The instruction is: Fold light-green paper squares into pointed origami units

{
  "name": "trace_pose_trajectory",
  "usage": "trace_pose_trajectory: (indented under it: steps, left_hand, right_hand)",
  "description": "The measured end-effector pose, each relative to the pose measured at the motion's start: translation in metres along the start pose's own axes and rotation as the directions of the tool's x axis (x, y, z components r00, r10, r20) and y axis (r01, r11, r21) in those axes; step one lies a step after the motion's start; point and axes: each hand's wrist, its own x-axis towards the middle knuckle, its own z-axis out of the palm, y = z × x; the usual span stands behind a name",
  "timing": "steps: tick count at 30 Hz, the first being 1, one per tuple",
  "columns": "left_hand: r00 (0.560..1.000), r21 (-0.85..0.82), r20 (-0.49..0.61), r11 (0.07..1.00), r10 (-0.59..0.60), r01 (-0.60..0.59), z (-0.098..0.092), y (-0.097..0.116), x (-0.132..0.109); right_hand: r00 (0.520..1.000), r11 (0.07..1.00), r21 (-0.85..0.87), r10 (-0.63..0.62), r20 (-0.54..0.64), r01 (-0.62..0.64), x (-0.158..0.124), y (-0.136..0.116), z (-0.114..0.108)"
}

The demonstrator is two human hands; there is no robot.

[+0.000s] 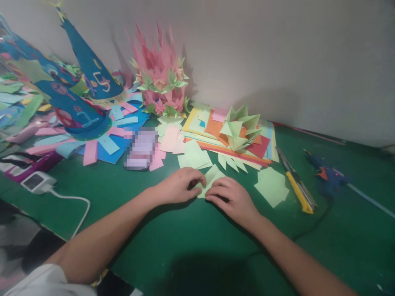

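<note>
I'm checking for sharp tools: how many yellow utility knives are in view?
1: the yellow utility knife lies right of the right hand, between the rightmost green paper squares and the glue gun. Others may be hidden.

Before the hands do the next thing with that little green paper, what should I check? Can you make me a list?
1. Left hand at the green paper: ok, fingertips at its left side.
2. Right hand there too: ok, fingers at its right side.
3. Yellow-handled knife away from the fingers: ok, it lies off to the right.
4. Knife blade tucked in: cannot tell.
5. Glue gun away from the hands: ok, it lies right of the knife.
6. Glue gun cool: cannot tell.
</note>
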Motion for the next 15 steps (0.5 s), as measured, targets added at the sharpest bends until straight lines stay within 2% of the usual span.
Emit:
trace_pose_trajectory:
  steps: [3, 7, 15]
  left_hand:
    - [1.0, 0.003, 0.005, 1.0, -0.002, 0.002, 0.0007, -0.0017, 0.0001]
    - [1.0, 0.005, 0.019, 1.0, -0.007, 0.007, 0.0003, -0.0019, -0.0002]
    - [1.0, 0.006, 0.015, 1.0, -0.019, 0.019, -0.0011, 0.0001, -0.001]
  right_hand:
    - [0.995, 0.991, -0.09, -0.099, 0.021, 0.1, -0.0042, 0.0008, -0.002]
    - [0.984, 0.961, -0.211, -0.169, 0.058, 0.177, -0.0073, -0.0019, -0.0048]
    - [0.98, 0.935, -0.294, -0.194, 0.054, 0.201, -0.0068, -0.0038, -0.0038]
